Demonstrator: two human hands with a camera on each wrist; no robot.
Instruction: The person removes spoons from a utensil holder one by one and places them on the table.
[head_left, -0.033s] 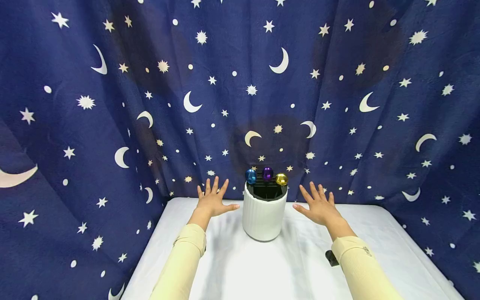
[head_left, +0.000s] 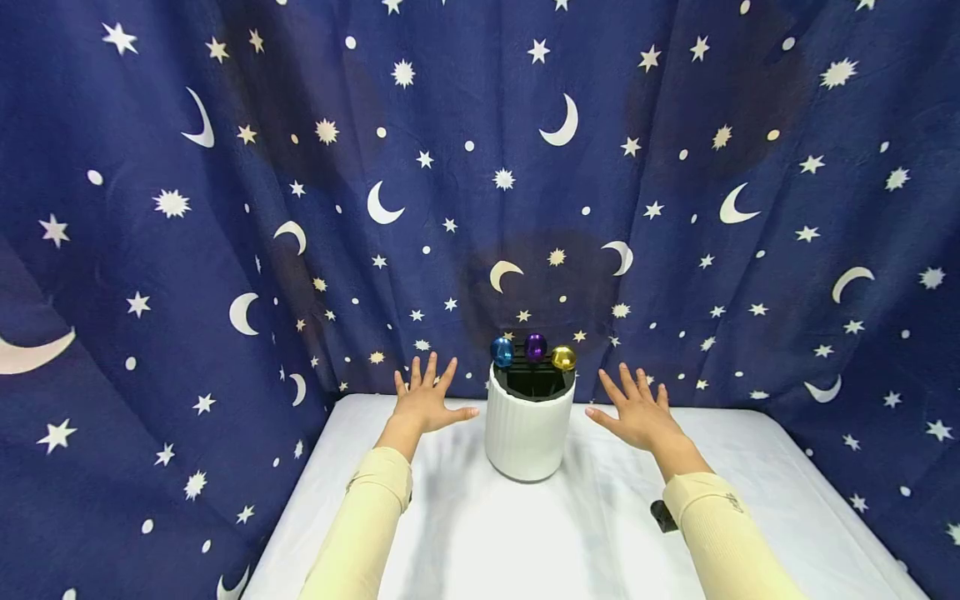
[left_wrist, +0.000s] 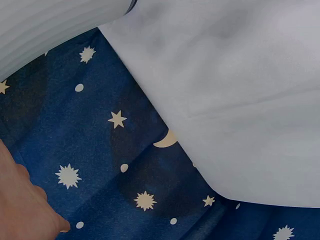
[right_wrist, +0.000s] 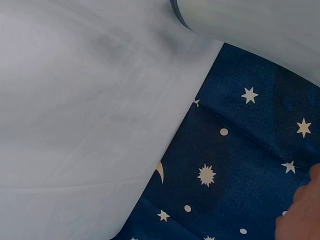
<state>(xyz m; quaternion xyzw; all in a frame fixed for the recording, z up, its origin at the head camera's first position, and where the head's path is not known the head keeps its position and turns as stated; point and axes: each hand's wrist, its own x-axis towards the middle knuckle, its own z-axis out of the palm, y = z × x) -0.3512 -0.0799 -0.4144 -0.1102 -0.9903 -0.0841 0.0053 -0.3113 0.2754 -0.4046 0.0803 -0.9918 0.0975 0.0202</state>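
Note:
A white ribbed container (head_left: 527,437) with a black insert (head_left: 534,384) stands near the table's back edge. Three shiny rounded heads show at its top: one blue (head_left: 502,352), one purple (head_left: 535,347) and one gold (head_left: 563,358). My left hand (head_left: 424,406) is spread flat to the left of the container, thumb pointing at it. On the other side, my right hand (head_left: 637,414) is likewise spread, its thumb toward the container. Both hands hold nothing and are apart from it. Each wrist view catches part of a hand and the container's side (left_wrist: 55,30) (right_wrist: 260,30).
The table (head_left: 495,550) has a white cover and rounded back corners. A dark blue curtain (head_left: 465,217) with stars and moons hangs behind and at both sides. A small black object (head_left: 663,517) shows beside the right cuff.

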